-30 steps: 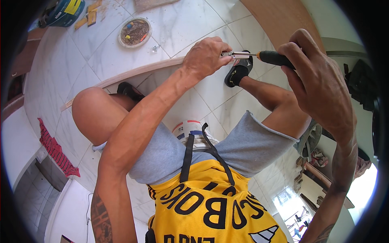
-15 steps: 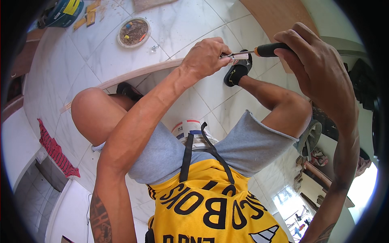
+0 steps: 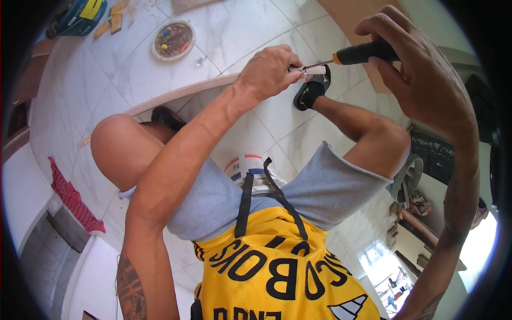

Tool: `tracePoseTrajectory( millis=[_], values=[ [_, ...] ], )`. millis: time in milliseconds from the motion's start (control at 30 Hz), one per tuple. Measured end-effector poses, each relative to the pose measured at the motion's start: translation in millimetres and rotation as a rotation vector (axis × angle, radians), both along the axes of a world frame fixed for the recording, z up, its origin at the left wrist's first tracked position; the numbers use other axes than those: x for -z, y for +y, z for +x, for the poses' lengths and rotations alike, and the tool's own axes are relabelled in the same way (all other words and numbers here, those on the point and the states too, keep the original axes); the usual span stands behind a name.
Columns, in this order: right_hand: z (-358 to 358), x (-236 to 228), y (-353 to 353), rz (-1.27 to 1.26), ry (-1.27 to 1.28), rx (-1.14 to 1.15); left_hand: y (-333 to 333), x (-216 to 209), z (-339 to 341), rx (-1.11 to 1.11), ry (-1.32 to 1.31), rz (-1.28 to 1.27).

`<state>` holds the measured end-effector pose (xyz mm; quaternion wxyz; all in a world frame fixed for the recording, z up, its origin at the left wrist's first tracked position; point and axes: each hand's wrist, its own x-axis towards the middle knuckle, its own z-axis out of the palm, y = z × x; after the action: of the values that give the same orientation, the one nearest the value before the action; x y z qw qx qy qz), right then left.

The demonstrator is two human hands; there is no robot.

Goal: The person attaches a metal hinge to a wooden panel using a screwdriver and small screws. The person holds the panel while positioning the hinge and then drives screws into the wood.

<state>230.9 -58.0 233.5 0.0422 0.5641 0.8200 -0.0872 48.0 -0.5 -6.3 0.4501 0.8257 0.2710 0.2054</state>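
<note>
My left hand is closed near the far end of a long, pale wooden strip that runs across in front of my knees. A small shiny metal piece shows at its fingertips; its exact kind is too small to tell. My right hand holds a screwdriver by its black handle, thumb below and fingers curved above. An orange collar joins the handle to a thin metal shaft. The shaft points left, its tip at the metal piece beside my left fingertips.
A round tub of small hardware stands on the tiled floor, near a tiny clear packet. A dark bucket and yellow pieces lie far left. A white bucket is between my legs. A brown wooden panel is far right.
The screwdriver handle has moved slightly up and right, and my right fingers have lifted and shifted their grip on it. My left hand stays nearly in place on the strip.
</note>
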Motion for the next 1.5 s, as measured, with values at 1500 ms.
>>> tracePoseTrajectory(
  millis=[1500],
  values=[
    [-5.6,3.7,-12.2,-0.029,-0.064,0.104,8.6,-3.5,-6.6,0.039,0.0,-0.075]
  ],
)
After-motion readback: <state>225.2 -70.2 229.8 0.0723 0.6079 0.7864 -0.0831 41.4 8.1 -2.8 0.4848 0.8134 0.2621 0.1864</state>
